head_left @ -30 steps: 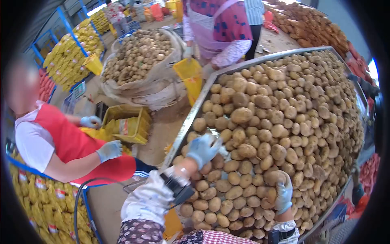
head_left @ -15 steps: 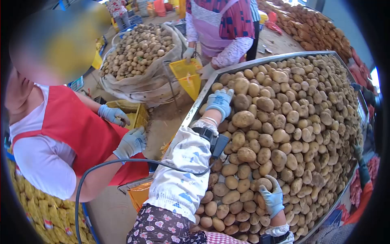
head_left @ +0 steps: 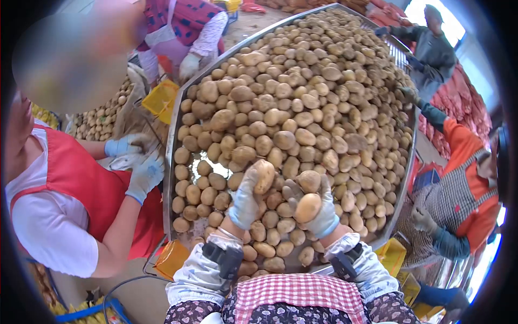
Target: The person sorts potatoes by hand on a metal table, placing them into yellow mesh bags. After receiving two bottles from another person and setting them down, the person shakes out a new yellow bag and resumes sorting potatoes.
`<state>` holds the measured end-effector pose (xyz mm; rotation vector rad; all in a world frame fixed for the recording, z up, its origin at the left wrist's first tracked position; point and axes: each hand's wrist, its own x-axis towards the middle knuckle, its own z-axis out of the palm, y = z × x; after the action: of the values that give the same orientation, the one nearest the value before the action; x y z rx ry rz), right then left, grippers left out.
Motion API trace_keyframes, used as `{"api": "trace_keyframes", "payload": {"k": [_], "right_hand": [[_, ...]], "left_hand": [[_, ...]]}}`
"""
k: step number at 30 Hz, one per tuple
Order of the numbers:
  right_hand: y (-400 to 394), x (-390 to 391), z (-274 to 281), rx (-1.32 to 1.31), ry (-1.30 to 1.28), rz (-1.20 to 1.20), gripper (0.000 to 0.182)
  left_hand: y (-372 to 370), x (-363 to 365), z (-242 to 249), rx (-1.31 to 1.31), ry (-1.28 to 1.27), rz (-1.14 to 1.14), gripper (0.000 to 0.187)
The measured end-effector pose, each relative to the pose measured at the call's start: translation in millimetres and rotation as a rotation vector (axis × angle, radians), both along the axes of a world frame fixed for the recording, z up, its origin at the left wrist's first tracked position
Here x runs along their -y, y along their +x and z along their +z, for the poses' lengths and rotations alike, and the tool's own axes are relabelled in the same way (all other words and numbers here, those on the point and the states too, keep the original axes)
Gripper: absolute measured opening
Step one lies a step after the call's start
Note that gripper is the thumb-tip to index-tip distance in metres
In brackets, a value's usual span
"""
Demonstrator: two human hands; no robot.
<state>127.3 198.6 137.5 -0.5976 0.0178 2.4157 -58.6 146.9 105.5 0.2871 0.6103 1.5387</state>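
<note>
My left hand [head_left: 244, 204], in a pale blue glove, is closed around an oval brown potato [head_left: 264, 177] above the front of the heap. Beside it my right hand [head_left: 325, 211], gloved alike, grips two potatoes. One is a smooth yellowish potato [head_left: 308, 208] and the other a browner potato [head_left: 309, 181] higher up, at the fingers. Both hands are over a metal-rimmed sorting table [head_left: 168, 178] piled with loose potatoes [head_left: 302, 119]. Some of my fingers are hidden behind the potatoes.
At left stands a person in a red apron [head_left: 81, 183], gloved hands close to the table's edge. Beyond is a person in a pink apron [head_left: 175, 38] with a yellow scoop [head_left: 162, 101]. A person in orange sleeves [head_left: 464, 156] reaches in from the right. Red sacks [head_left: 458, 102] are stacked behind.
My view has swung right. My left hand has come back from the table's left edge and now holds a potato beside my right hand, which has lifted potatoes off the heap.
</note>
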Motion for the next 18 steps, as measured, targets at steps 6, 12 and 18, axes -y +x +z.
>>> {"api": "trace_keyframes", "payload": {"k": [6,12,18], "right_hand": [[27,36,-12,-0.147,0.046,-0.127,0.081],[67,50,-17,-0.202,0.128,-0.157,0.088],[137,45,-19,-0.123,0.162,-0.205,0.078]], "left_hand": [[76,15,13,-0.95,0.187,-0.057,0.061],[94,38,-24,-1.033,0.328,0.079,0.059],[60,112,-50,-2.455,0.019,-0.204,0.077]]}}
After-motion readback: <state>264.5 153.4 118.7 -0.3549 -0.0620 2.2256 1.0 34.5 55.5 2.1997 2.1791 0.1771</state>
